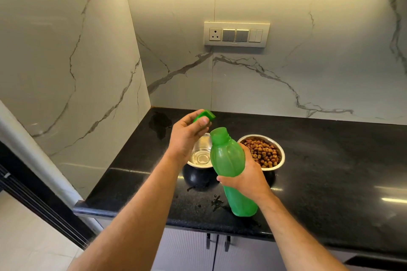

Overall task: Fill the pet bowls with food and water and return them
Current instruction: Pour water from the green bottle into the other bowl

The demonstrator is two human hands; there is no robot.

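- Gripping a translucent green plastic water bottle (229,156) around its middle, right hand (244,177) curled fully round the body, base of the bottle hanging just above the black polished stone counter (330,160).
- Pinching the bottle's green plastic cap (206,115) between thumb and fingers, left hand (187,136) raised above and partly in front of the shiny steel bowl (201,154), cap clear of the bottle's neck.
- Leaning up and to the left, long axis of the bottle running from base near the counter's front edge to open mouth over the near rim of the steel bowl.
- Sitting directly behind the bottle's neck, steel bowl showing no food; looks to hold a little water at most, though glare makes that hard to tell.
- Standing just right of the steel bowl, second steel bowl heaped with brown kibble (262,153), food step judged complete.
- Judged next: tipping the mouth further forward and left to pour, a short move, since the mouth lies nearly over the target.
- Judged risk: spilling short onto the counter, or catching the left hand that hovers over the bowl; droplets (217,201) already marking the stone beside the bottle's base.
- Mounted on the marbled wall beyond the steel bowl, cream switch panel (236,34), well clear of the pour.
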